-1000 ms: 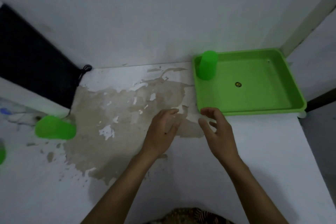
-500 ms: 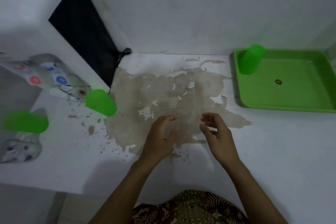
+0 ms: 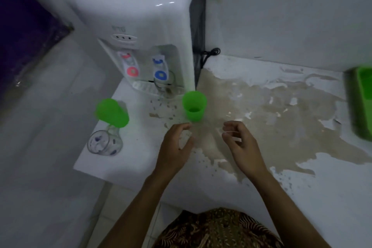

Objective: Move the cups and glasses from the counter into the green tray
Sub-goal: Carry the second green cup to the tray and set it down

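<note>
My left hand [image 3: 175, 147] and right hand [image 3: 239, 143] hover with fingers [image 3: 186, 127] loosely spread, holding nothing. A green cup [image 3: 194, 105] stands just beyond my fingertips; another green cup [image 3: 111, 112] and a glass [image 3: 104, 143] (patterned) wait left. The green tray [image 3: 362, 104] lies far right; most work remains.

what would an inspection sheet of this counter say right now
surface: white counter with a wide brown patch of peeled, stained paint.
job's things: upright green cup by the dispenser; second green cup near the left edge; clear glass beside it; green tray at far right, mostly out of frame.
clutter: nothing seen.
grippers: left hand and right hand both empty, fingers loosely curled, just short of the upright cup.
cables: black cord coiled behind the dispenser.
surroundings: white water dispenser, white wall.
</note>
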